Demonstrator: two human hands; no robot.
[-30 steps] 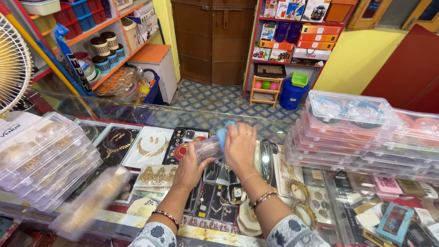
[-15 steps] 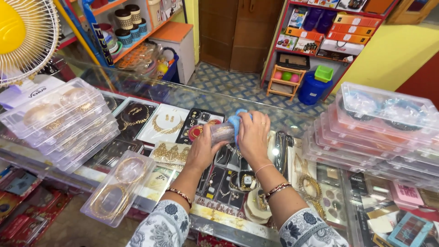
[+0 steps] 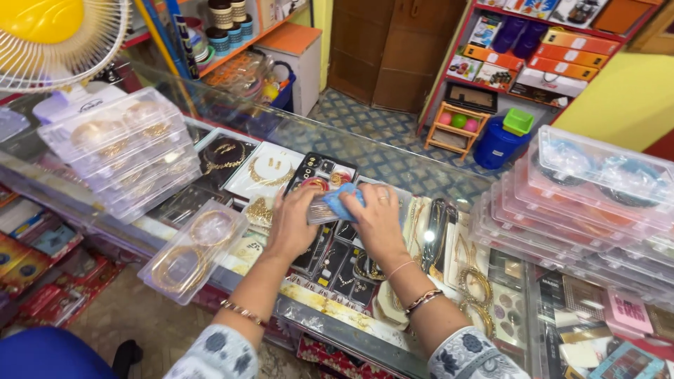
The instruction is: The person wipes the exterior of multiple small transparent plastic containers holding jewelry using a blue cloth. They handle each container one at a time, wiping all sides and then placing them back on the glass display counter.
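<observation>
Mid-wipe here: my left hand (image 3: 291,228) pinched a small clear box (image 3: 324,208) just above the glass worktop (image 3: 393,165) while my right hand (image 3: 379,221) pressed a blue cloth (image 3: 344,200) onto it, so I figured next came turning the box to reach another side without loosening that hold.

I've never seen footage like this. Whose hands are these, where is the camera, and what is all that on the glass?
The camera sits on a person's head and looks down, so both hands are their own. The left hand holds a small clear box; the right hand presses a blue cloth against it. Below is a glass counter with jewellery displayed inside. On it lie a clear bangle box, a stack of clear boxes at left, and more stacked boxes at right.
</observation>
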